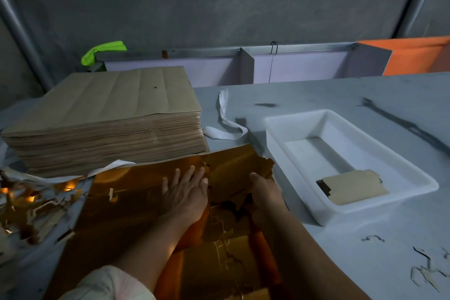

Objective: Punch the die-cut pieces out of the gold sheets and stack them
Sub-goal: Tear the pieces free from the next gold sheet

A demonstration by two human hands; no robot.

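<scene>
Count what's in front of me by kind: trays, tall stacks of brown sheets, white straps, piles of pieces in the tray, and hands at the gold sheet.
white tray: 1
tall stack of brown sheets: 1
white strap: 1
pile of pieces in the tray: 1
hands at the gold sheet: 2, left hand and right hand
Total: 6

A grey table [341, 95] carries a white plastic tray [311, 124] and, just left of it, a crumpled white strip [219, 134], perhaps cloth. Beyond the far edge stand lilac panels [304, 66], a bright green bundle [102, 52] at left, an orange sheet [418, 56] at right, and a stained grey wall [219, 0]
</scene>
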